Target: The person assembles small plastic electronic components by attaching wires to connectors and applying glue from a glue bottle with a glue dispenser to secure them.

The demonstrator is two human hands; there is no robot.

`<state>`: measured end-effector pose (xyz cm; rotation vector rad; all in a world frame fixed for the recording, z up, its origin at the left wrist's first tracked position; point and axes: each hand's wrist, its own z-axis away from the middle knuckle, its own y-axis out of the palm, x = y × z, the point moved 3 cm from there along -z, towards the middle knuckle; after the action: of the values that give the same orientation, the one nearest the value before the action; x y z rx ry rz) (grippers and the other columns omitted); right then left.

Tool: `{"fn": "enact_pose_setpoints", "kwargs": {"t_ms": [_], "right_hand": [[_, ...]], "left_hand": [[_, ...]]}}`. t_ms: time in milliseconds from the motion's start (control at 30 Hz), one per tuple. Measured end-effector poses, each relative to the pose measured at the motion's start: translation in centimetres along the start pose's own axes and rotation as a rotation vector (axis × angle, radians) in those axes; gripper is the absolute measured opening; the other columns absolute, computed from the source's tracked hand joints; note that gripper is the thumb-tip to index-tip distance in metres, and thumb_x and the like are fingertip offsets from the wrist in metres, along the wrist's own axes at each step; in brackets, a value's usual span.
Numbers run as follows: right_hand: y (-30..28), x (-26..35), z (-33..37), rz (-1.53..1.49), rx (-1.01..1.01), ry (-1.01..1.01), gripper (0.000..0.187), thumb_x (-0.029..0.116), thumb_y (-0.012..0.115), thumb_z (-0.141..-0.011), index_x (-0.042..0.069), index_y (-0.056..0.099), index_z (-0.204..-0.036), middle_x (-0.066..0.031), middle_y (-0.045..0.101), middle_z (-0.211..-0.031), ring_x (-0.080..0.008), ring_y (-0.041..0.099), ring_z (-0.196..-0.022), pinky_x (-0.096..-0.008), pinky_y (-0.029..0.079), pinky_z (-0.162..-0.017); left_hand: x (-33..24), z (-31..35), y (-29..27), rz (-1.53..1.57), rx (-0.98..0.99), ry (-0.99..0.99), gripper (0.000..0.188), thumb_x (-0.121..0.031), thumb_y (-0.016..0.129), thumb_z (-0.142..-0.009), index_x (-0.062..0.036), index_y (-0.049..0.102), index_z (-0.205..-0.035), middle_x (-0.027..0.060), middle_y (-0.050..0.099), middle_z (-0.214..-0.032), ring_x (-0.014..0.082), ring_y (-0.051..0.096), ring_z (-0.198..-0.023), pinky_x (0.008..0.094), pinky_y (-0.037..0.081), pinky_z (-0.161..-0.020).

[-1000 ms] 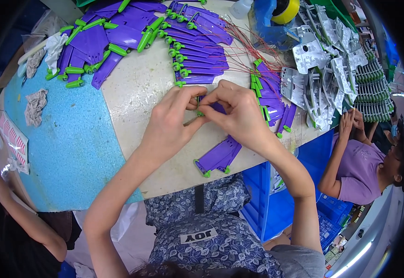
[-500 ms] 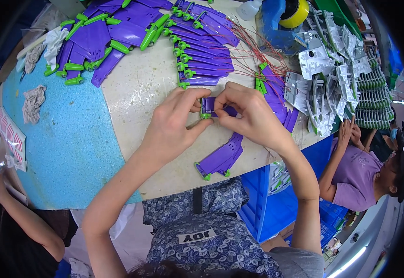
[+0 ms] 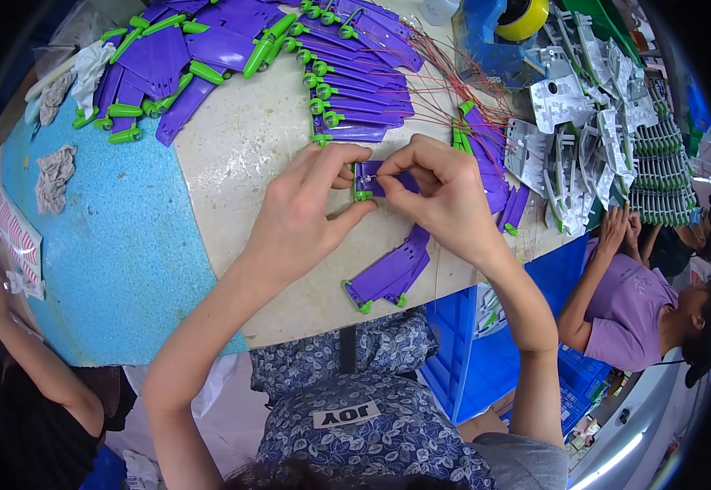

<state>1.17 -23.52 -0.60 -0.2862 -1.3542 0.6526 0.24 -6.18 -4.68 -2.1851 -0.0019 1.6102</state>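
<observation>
Over the near middle of the table, my left hand [image 3: 302,196] grips a purple plastic panel [image 3: 368,189] with green ends, its fingers and thumb around the left edge. My right hand [image 3: 449,196] pinches a tiny pale part [image 3: 368,177], possibly on a thin wire, at the panel's inner face. That part is too small to name, and my right fingers hide some of the panel. Closer to me lies another purple panel [image 3: 388,271] with green corners. Beyond my hands runs a row of purple panels [image 3: 372,102] with green, clear-tipped ends and red wires [image 3: 453,77].
More purple panels [image 3: 153,61] are heaped at the far left, near a blue mat [image 3: 119,245] with a rag [image 3: 57,180]. To the right are silver plastic parts [image 3: 555,98], a tape dispenser [image 3: 486,41] and a blue crate [image 3: 453,351]. Co-workers sit on both sides.
My right thumb and fingertips have shifted slightly on the panel, and the tiny pale part now shows more clearly. My left hand keeps its hold.
</observation>
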Motion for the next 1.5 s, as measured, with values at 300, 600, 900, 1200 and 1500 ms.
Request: {"fn": "enact_pose_setpoints", "kwargs": {"t_ms": [300,600,900,1200,1500], "right_hand": [[0.8,0.7,-1.0,0.23,0.075,-0.464,0.012,0.0,0.068,-0.072,-0.002,0.059,-0.081,-0.0166,0.06,-0.081,-0.0398,0.062,-0.073,-0.0469,0.05,-0.065],[1.0,0.9,-0.8,0.311,0.045,-0.561,0.014,0.0,0.071,-0.077,-0.002,0.062,-0.087,-0.0114,0.059,-0.081,-0.0263,0.058,-0.059,-0.0371,0.046,-0.055],[0.8,-0.8,0.8,-0.071,0.092,-0.127,0.011,-0.002,0.069,-0.085,-0.003,0.071,-0.096,-0.0097,0.061,-0.075,-0.0123,0.051,-0.058,-0.0293,0.04,-0.053],[1.1,-0.1,0.9,0.013,0.069,-0.241,0.009,0.001,0.069,-0.086,-0.001,0.073,-0.094,-0.0124,0.063,-0.077,-0.0223,0.06,-0.06,-0.0328,0.045,-0.056],[0.0,-0.9,-0.8,0.085,-0.143,0.006,0.01,0.005,0.072,-0.077,-0.005,0.07,-0.079,-0.0146,0.064,-0.064,-0.0215,0.061,-0.054,-0.0356,0.047,-0.054]], "left_hand": [[0.1,0.0,0.0,0.003,-0.025,-0.004,0.047,0.003,0.08,-0.07,-0.0024,0.059,-0.112,0.014,0.061,-0.095,0.0266,0.067,-0.084,0.0357,0.056,-0.074],[0.0,-0.1,0.0,-0.003,-0.01,-0.004,0.043,0.003,0.08,-0.069,-0.0002,0.059,-0.107,0.0127,0.061,-0.094,0.0268,0.066,-0.084,0.0361,0.055,-0.073],[-0.3,-0.1,-0.2,-0.175,-0.003,0.226,0.033,-0.003,0.079,-0.071,0.0005,0.06,-0.098,0.0109,0.064,-0.102,0.0303,0.061,-0.092,0.0412,0.051,-0.08],[-0.1,0.2,0.0,-0.023,-0.01,0.07,0.036,-0.001,0.08,-0.07,0.0006,0.059,-0.099,0.0113,0.061,-0.097,0.0289,0.06,-0.087,0.0393,0.05,-0.073],[-0.9,0.1,0.0,-0.31,-0.049,0.151,0.031,-0.01,0.087,-0.066,-0.0005,0.06,-0.078,0.0078,0.058,-0.087,0.0219,0.058,-0.076,0.0345,0.049,-0.062]]}}
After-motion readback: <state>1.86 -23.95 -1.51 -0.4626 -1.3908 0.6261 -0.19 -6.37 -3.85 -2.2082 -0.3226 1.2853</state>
